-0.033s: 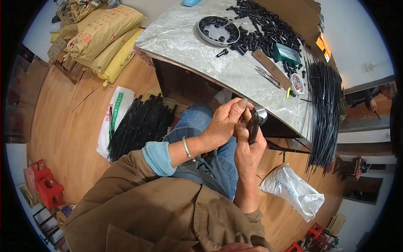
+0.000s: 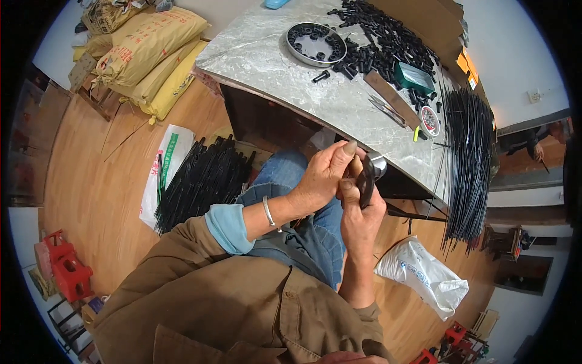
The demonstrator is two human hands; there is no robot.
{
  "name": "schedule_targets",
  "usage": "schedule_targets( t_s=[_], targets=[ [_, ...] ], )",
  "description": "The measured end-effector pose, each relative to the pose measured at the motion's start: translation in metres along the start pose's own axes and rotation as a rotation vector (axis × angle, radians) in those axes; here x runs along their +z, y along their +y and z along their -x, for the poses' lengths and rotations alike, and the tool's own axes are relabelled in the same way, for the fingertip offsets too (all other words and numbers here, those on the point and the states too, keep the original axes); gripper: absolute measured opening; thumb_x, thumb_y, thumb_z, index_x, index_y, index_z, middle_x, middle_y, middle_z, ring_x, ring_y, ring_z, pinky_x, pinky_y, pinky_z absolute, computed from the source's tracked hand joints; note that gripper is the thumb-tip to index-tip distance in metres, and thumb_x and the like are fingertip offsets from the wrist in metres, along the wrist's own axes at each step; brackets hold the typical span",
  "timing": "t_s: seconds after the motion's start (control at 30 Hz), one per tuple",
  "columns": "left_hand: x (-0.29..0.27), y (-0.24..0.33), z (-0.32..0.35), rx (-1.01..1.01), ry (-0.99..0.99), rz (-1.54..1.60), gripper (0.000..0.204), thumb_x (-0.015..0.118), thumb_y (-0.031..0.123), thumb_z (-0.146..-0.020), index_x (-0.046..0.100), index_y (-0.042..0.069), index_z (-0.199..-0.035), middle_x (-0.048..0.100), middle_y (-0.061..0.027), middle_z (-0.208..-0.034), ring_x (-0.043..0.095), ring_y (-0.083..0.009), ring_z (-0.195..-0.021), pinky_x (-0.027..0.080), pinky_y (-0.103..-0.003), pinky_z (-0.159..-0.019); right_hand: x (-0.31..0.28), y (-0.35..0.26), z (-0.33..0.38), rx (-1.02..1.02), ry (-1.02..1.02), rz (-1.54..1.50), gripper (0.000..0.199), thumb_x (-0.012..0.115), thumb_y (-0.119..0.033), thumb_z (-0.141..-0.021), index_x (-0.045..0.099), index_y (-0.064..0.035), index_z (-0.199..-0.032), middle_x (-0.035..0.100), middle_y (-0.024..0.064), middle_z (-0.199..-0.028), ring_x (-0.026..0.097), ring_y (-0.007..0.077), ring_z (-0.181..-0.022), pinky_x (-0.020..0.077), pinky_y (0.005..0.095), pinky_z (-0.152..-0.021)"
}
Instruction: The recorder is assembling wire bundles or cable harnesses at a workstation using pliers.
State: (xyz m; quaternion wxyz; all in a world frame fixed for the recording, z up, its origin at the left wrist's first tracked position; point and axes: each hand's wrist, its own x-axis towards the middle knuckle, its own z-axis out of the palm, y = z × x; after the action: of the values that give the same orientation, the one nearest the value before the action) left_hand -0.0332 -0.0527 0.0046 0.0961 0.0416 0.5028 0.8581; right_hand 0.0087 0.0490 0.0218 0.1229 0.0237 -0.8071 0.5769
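On table (image 2: 260,67): tray (image 2: 313,46) of black parts (image 2: 334,42); hands (image 2: 319,182) together, right clamping tool (image 2: 366,185), left unclear.

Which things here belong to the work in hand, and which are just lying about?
Likely part of the work: dark silver-ended object, in the right hand; left hand beside it; black cylindrical parts; round metal tray; long black rods.

Probably just lying about: yellow sacks; red stools.

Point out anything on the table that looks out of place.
One short black piece lies by the round metal tray, apart from the main heap, so it looks stray. The long black rods jut past the edge of the table, which looks untidy. Nothing visibly broken stands out.
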Motion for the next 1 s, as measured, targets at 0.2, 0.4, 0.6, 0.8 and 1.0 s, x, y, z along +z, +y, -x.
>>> schedule_targets(
  t_s=[0.2,0.4,0.6,0.8,1.0],
  targets=[
    [-0.005,0.005,-0.006,-0.050,0.039,-0.037,0.062,0.038,0.053,-0.097,0.063,0.000,-0.077,0.039,0.0053,-0.052,0.035,-0.0030,-0.050,0.027,-0.021,-0.046,-0.046,-0.019,-0.017,0.322,-0.456,-0.373,0.050,0.050,-0.020,-0.095,0.039,0.0041,-0.137,0.059,0.0094,-0.091,0.054,0.0112,-0.063,0.0460,0.0244,-0.055],
    [-0.006,0.009,-0.005,-0.074,-0.010,-0.021,0.065,0.037,0.056,-0.096,0.062,0.001,-0.073,0.043,0.0044,-0.053,0.036,-0.0030,-0.049,0.027,-0.020,-0.045,-0.075,-0.018,-0.005,0.620,-0.750,-0.366,0.052,0.052,-0.024,-0.094,0.036,0.0076,-0.133,0.061,0.0192,-0.102,0.064,0.0255,-0.082,0.0551,0.0385,-0.073],
    [-0.001,0.007,-0.003,-0.060,-0.054,-0.042,0.065,0.036,0.056,-0.096,0.062,0.001,-0.073,0.052,0.0011,-0.058,0.038,-0.0038,-0.049,0.029,-0.021,-0.045,-0.084,-0.030,-0.011,0.803,-0.857,-0.381,0.059,0.055,-0.028,-0.093,0.035,0.0079,-0.134,0.060,0.0235,-0.109,0.064,0.0297,-0.089,0.0543,0.0423,-0.078],
    [0.000,0.002,-0.002,-0.041,-0.084,-0.096,0.065,0.035,0.056,-0.096,0.062,0.001,-0.072,0.048,0.0020,-0.054,0.039,-0.0041,-0.049,0.029,-0.021,-0.045,-0.092,-0.031,-0.010,0.875,-0.889,-0.352,0.060,0.055,-0.030,-0.093,0.034,0.0078,-0.134,0.059,0.0243,-0.112,0.064,0.0301,-0.092,0.0549,0.0416,-0.077],
    [0.005,-0.003,-0.002,-0.030,-0.061,-0.130,0.066,0.034,0.056,-0.097,0.061,0.002,-0.070,0.043,0.0027,-0.053,0.037,-0.0051,-0.050,0.029,-0.023,-0.046,-0.095,-0.041,-0.014,0.929,-0.904,-0.305,0.048,0.053,-0.028,-0.095,0.042,0.0077,-0.125,0.064,0.0162,-0.088,0.063,0.0233,-0.068,0.0527,0.0346,-0.062]
  ],
)
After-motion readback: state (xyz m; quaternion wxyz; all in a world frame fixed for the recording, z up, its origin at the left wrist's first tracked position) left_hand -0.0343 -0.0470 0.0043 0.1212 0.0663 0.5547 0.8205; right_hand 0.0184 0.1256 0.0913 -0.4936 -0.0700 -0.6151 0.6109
